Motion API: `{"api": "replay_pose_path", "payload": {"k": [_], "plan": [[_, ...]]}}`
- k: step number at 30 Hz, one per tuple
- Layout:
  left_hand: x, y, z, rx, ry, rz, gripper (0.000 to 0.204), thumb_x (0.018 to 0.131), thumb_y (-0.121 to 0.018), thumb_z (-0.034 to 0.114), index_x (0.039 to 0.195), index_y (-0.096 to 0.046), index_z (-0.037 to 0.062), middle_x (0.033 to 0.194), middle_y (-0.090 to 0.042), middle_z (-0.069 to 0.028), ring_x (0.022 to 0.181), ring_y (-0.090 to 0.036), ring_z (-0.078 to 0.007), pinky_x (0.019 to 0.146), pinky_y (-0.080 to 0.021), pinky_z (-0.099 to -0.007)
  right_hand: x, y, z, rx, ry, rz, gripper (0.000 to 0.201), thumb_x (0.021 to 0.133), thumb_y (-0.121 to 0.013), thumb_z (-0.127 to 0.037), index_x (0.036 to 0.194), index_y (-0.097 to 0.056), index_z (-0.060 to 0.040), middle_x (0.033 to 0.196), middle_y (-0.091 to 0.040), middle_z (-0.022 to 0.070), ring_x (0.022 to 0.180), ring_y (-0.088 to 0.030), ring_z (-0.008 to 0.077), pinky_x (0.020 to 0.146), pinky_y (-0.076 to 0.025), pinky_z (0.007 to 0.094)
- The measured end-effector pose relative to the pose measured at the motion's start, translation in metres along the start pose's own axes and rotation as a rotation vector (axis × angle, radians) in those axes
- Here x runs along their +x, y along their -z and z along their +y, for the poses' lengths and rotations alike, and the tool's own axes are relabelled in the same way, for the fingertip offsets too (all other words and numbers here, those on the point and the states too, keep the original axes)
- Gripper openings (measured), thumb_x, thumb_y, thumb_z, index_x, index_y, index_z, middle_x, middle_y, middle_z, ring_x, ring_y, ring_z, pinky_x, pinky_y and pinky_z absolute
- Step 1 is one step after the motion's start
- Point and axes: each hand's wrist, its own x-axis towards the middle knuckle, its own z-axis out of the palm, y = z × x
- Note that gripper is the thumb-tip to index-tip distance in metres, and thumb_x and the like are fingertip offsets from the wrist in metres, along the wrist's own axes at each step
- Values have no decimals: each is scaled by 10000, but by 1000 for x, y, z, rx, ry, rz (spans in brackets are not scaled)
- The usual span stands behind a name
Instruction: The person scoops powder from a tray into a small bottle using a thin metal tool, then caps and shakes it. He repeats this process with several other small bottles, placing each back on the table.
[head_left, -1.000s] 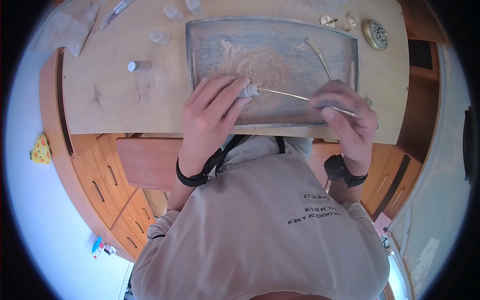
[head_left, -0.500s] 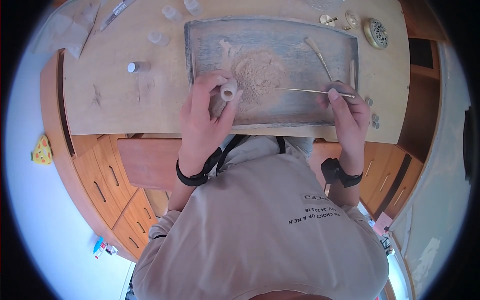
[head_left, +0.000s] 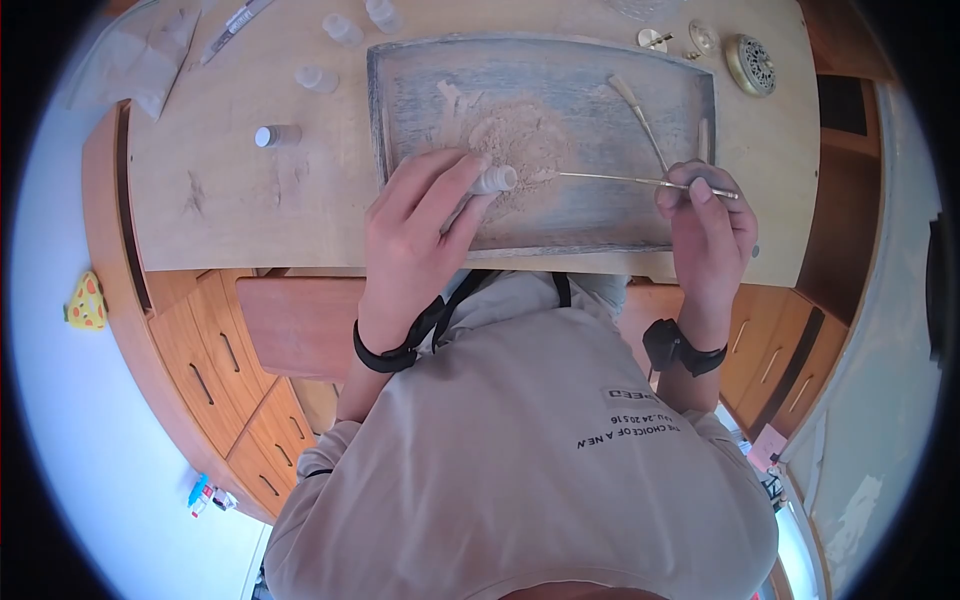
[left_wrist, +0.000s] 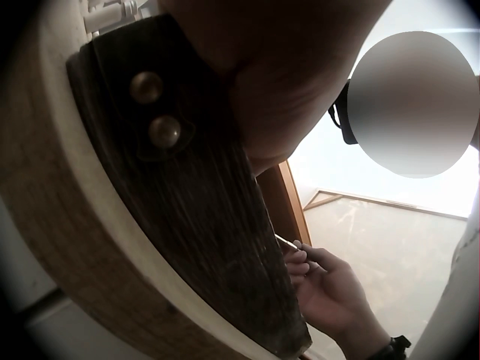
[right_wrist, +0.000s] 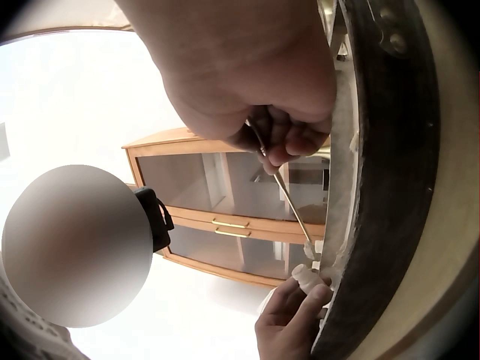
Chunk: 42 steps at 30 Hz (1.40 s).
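Observation:
My left hand (head_left: 410, 210) holds a small whitish plastic bottle (head_left: 496, 180) over the left half of a wooden tray (head_left: 600, 225). The bottle's uncapped mouth tilts rightward, beside a heap of tan powder (head_left: 525, 130). My right hand (head_left: 710, 225) pinches a thin brass scoop (head_left: 615, 178) by its handle, and the tip sits at the heap's right edge. In the right wrist view, a pale lump (right_wrist: 310, 250) shows at the scoop's end, close above the bottle's neck (right_wrist: 301, 274). Tray wall (left_wrist: 187, 195) fills much of the left wrist view.
A brass-handled brush (head_left: 632, 105) lies inside the tray's right part. Several small bottles (head_left: 318, 79) stand left of and behind it. A pierced brass burner (head_left: 750, 66) sits at the back right, a pen (head_left: 233, 32) and plastic bag (head_left: 150, 60) back left.
The scoop's tip has left the bottle's mouth and moved right to the powder. My left hand turned the bottle mouth up, then tilted it rightward again.

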Motion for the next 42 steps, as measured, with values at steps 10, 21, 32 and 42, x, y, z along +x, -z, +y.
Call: {"api": "replay_pose_path", "payload": {"k": [10, 21, 32, 42], "plan": [[3, 1, 2, 10, -33, -9, 349, 753, -806, -26, 1087, -717, 18, 1022, -689, -113, 886, -663, -271, 746, -544, -337, 4, -7, -2, -26, -9, -64, 211, 1014, -574, -96, 1111, -671, 64, 1024, -691, 140, 858, -651, 184, 748, -494, 314], [1, 1, 0, 20, -24, -12, 348, 756, -793, -35, 1091, -715, 14, 1037, -690, -127, 903, -671, -288, 758, -548, -347, 13, -28, -20, -242, 13, -174, 250, 1008, -585, -126, 1051, -698, 93, 964, -696, 136, 839, -652, 166, 741, -510, 288], [2, 2, 1, 31, -30, -58, 382, 742, -774, -55, 1113, -717, 15, 1047, -688, -118, 915, -661, -283, 777, -539, -345, 11, -38, -19, -243, -181, -100, 202, 992, -592, -76, 1055, -711, 74, 998, -710, 155, 836, -662, 187, 739, -513, 288], [-2, 1, 0, -11, 71, -23, 346, 801, -780, -33, 1128, -673, 9, 1097, -684, -120, 869, -686, -206, 696, -552, -286, 15, -37, -48, -534, 323, -431, 180, 899, -623, -19, 1030, -712, 67, 890, -670, 140, 787, -631, 203, 681, -504, 311]]}}
